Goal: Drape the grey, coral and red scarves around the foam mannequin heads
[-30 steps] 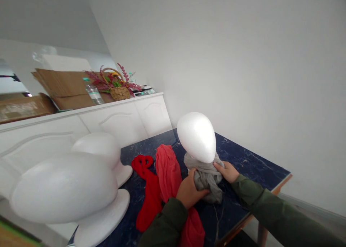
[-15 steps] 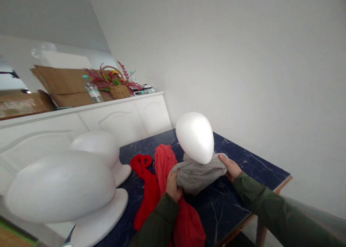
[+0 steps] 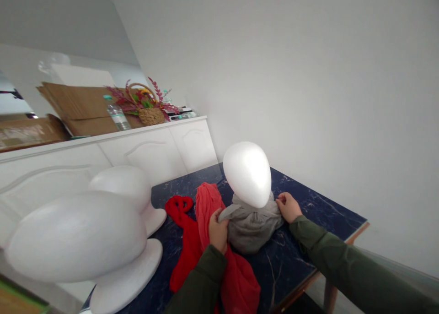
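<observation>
On a dark marbled surface (image 3: 325, 213), a white mannequin head (image 3: 247, 172) stands above a gray scarf (image 3: 252, 236) gathered around its neck; the left hand (image 3: 218, 231) pinches a fold, apparently keeping it taut, the right hand (image 3: 288, 207) alongside, its grip unclear.

At the frame's lower centre I see the grey scarf (image 3: 252, 234), thin, matt, crinkled cloth, below the smooth, softly shining dummy head (image 3: 246, 170). The worktop (image 3: 320, 208) has a glossy, marble-like surface. Upper left: rough woven basket (image 3: 151, 116), dull cardboard (image 3: 78, 104), clear plastic bottle (image 3: 118, 118).
</observation>
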